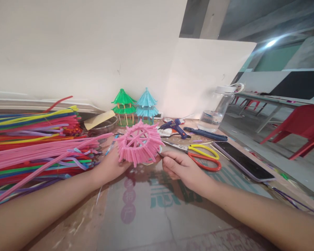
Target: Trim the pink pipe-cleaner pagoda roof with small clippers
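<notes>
A round pink pipe-cleaner piece (151, 153) with fringed edges and a spoked opening on top is held up above the table. My left hand (113, 164) is closed on it from the left and below; the piece hides most of the fingers. On the other side, my right hand (179, 167) is pinched close to the fringe. A thin dark tip pokes out from its fingers, too small to name. Scissors (202, 157) with one yellow and one red handle lie just behind my right hand.
Bundles of pipe cleaners (36, 139) fill the left. Behind stand a green model pavilion (123, 106) and a blue one (146, 104). Toward the right are a glue gun (175, 127), a dark blue tool (206, 133), a water bottle (216, 108) and a phone (243, 160).
</notes>
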A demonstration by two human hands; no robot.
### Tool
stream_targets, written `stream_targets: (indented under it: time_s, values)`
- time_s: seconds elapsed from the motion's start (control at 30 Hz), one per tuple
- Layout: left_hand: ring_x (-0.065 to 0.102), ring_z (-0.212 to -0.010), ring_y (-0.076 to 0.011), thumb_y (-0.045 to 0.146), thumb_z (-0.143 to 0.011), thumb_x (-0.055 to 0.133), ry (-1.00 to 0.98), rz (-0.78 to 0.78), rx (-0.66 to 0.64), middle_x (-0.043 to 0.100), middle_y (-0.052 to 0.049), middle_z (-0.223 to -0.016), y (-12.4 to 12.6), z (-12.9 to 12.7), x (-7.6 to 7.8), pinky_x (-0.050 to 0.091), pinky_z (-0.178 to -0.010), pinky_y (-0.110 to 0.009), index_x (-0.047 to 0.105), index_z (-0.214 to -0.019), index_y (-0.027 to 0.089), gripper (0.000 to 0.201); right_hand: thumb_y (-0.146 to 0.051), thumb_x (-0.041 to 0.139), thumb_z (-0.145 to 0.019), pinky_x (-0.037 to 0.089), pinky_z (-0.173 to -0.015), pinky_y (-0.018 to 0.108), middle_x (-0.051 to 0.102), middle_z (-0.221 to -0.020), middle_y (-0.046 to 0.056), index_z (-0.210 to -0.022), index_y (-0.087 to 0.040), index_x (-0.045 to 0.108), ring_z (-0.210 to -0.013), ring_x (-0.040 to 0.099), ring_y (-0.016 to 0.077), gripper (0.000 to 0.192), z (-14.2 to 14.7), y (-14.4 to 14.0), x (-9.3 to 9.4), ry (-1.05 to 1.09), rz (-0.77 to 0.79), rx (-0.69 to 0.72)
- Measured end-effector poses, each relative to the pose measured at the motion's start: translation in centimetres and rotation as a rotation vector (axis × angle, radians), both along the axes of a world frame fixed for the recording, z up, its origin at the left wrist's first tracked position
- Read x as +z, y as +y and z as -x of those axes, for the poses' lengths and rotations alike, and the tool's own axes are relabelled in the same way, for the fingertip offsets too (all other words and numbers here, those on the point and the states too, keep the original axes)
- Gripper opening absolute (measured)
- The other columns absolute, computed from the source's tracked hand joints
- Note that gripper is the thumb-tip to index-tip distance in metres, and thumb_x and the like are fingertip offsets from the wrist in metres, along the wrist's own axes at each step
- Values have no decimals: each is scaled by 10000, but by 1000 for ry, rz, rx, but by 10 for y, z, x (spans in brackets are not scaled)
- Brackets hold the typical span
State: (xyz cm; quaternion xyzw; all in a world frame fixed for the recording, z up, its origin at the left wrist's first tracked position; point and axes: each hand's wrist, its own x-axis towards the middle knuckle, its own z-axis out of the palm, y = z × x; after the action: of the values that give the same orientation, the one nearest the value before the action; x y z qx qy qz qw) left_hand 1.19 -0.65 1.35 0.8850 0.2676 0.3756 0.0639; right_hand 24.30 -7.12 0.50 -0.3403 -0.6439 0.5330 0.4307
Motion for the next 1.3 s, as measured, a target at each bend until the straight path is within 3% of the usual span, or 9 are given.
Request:
stream_targets:
  time_s: [0.2, 0.37, 0.53, 0.83, 1.3]
  values:
    - [647, -1185, -308, 245, -920, 531, 2, -32, -13, 743, -114, -1147, 2, 2, -3, 540, -1009, -486, 640, -1206, 212, 308, -737, 620, -810, 190, -461, 246, 345, -596, -72, -757, -201, 506, -502, 263, 81, 550, 1, 0, 1, -16, -10, -20]
    - [637, -1203, -309, 278, -918, 531, 5, -57, -7, 726, -115, -1200, 2, 4, -7, 532, -1027, -486, 667, -1079, 213, 221, -738, 623, -804, 183, -450, 238, 332, -575, -82, -740, -209, 488, -487, 231, 77, 550, 1, -1, 3, -1, 3, -23]
    - [645, -1186, -309, 269, -912, 526, 12, -31, -2, 729, -117, -1188, 3, 5, -8, 516, -1048, -504, 661, -1117, 213, 252, -724, 616, -818, 162, -443, 235, 298, -559, -93, -736, -221, 451, -473, 208, 74, 535, 1, 0, 1, 30, 22, 8]
    - [639, -1173, -320, 292, -899, 532, -3, -22, 16, 732, -111, -1153, 2, 4, -8, 531, -1023, -508, 677, -1004, 212, 196, -713, 627, -819, 164, -456, 240, 317, -569, -88, -794, -199, 528, -480, 217, 75, 525, 0, -1, 3, 42, 15, 10]
    - [654, -1162, -306, 246, -893, 537, -20, 32, 12, 739, -102, -1143, -2, -1, 2, 542, -1016, -479, 647, -1215, 223, 342, -739, 584, -843, 203, -483, 251, 345, -623, -62, -880, -162, 620, -538, 293, 95, 579, -1, -1, -3, -48, -32, -4]
